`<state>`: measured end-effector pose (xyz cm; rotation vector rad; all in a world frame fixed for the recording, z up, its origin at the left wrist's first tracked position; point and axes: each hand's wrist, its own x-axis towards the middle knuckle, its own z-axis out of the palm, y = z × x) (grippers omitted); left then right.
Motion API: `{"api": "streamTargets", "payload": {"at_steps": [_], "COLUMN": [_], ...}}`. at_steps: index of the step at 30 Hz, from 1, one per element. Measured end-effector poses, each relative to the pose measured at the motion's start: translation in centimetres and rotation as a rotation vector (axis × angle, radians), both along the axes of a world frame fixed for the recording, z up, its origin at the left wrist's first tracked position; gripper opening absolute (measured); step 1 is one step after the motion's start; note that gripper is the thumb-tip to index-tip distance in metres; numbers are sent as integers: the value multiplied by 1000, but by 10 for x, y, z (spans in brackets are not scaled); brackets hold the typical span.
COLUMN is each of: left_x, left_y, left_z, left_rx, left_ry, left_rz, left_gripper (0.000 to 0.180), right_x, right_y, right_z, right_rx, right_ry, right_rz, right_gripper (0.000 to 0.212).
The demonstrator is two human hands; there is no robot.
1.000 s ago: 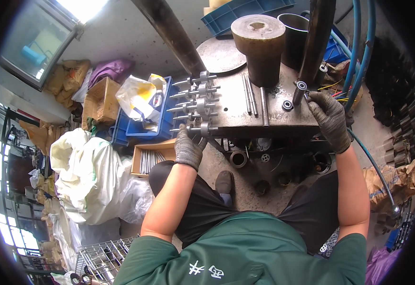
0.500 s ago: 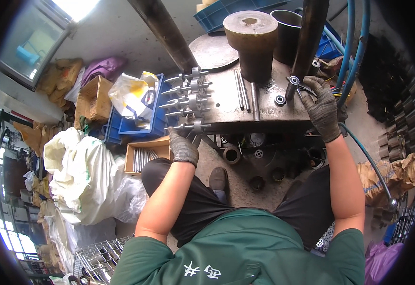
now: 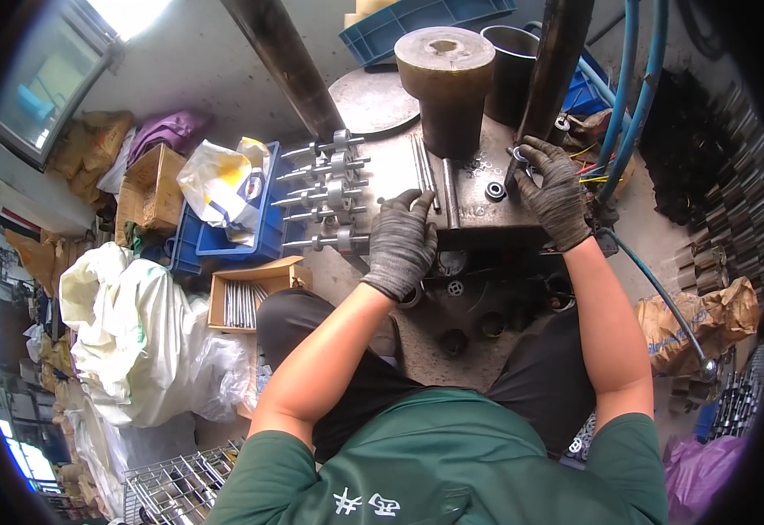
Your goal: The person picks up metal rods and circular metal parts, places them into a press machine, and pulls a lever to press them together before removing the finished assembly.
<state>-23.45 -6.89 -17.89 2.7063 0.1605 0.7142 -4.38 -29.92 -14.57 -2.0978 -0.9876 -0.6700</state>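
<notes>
The left hand (image 3: 403, 243) is loosely spread near thin rods (image 3: 427, 166). The right hand (image 3: 555, 197) pinches a bearing (image 3: 519, 153).

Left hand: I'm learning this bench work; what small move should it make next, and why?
Perhaps the left hand should close on a thin rod: its fingertips appear by the rods' near ends, while the right hand has its fingers at a bearing.

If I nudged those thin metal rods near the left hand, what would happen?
The thin metal rods would probably roll sideways, since they look round and smooth. They're likely stiff, given their straight, metallic look. Being slim, they're probably easily lifted.
</notes>
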Motion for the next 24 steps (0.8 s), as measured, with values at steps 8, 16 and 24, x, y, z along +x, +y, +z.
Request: {"api": "streamTargets", "payload": {"at_steps": [8, 16, 24], "left_x": [7, -32, -45], "left_y": [4, -1, -1], "left_z": [11, -9, -4], "left_rx": [99, -686, -1920], "left_ry": [176, 132, 273], "left_rz": [62, 159, -33], "left_gripper": [28, 26, 32], "right_x": [2, -4, -42], "right_y": [2, 3, -13], "right_z": [-5, -2, 10], "right_rx": [1, 133, 736], "right_ry": [14, 61, 993], "right_rz": [18, 55, 258], "right_gripper": [30, 26, 28]}}
